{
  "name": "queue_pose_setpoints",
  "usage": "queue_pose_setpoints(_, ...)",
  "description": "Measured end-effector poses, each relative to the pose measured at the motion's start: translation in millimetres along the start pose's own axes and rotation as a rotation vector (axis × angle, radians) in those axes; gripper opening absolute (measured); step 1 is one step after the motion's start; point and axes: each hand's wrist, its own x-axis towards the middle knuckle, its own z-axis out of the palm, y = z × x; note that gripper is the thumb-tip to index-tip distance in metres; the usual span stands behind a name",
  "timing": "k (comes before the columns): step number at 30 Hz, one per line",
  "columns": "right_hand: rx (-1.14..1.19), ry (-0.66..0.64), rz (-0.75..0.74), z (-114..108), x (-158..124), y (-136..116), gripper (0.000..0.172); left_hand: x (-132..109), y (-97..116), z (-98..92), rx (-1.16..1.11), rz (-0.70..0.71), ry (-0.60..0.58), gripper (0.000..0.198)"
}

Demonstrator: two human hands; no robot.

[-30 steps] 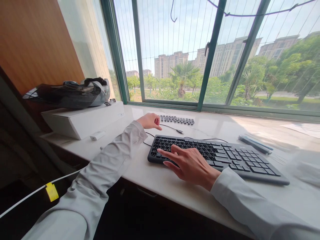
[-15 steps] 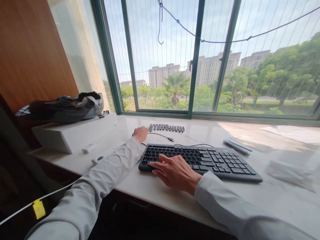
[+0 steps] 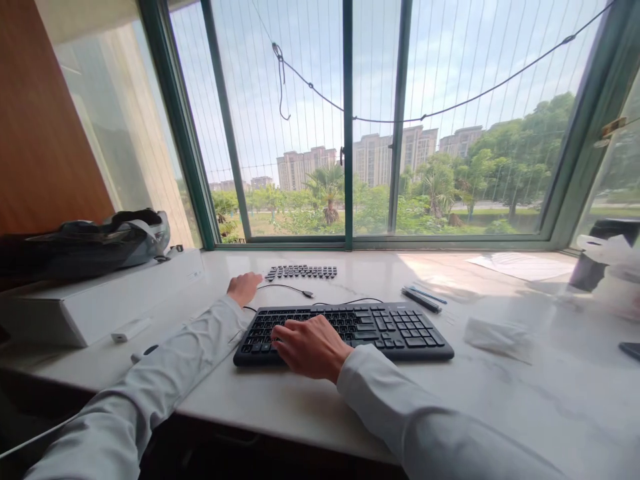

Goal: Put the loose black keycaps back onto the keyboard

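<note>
My left hand (image 3: pixel 244 288) reaches to the left end of several rows of loose black keycaps (image 3: pixel 303 272) on the table. Its fingers are pressed together at the end of the rows, and what they pinch, if anything, is too small to make out. Over the left half of a black keyboard (image 3: pixel 410 340) rests my right hand (image 3: pixel 313 347), its fingers bent and slightly apart above the keys. On that left part the key positions look bare of caps, while the number pad on the right has caps on. A black cable (image 3: pixel 285 288) with a plug lies between keyboard and keycaps.
Right of the keycaps lie a dark pen-like tool (image 3: pixel 421 299) and a clear plastic bag (image 3: pixel 497 339). A white box (image 3: pixel 135 288) with a black bag (image 3: pixel 100 237) on it stands left. Paper sheets (image 3: pixel 520 265) lie by the window.
The view has swung right and up, so everything sits further left and lower. My right fingers have drawn in a little over the keyboard. My left hand stays by the keycaps.
</note>
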Motion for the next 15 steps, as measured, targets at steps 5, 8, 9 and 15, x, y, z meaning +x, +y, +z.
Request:
queue_pose_setpoints(5, -0.031, -0.027, 0.021, -1, 0, 5, 0.028, 15, -6, -5.0, -0.02, 0.026, -0.02, 0.038)
queue_pose_setpoints(8, -0.039, -0.049, 0.022, -1, 1, 5, 0.028, 27, -5, -6.8, -0.024, 0.058, -0.034, 0.036)
queue_pose_setpoints(9, -0.04, -0.05, 0.022, 0, 1, 5, 0.028, 30, -4, -6.8, -0.023, 0.069, -0.04, 0.035)
queue_pose_setpoints(15, -0.029, -0.017, -0.003, 3, 0, 7, 0.027, 46, 4, 0.2, -0.029, 0.125, -0.085, 0.03)
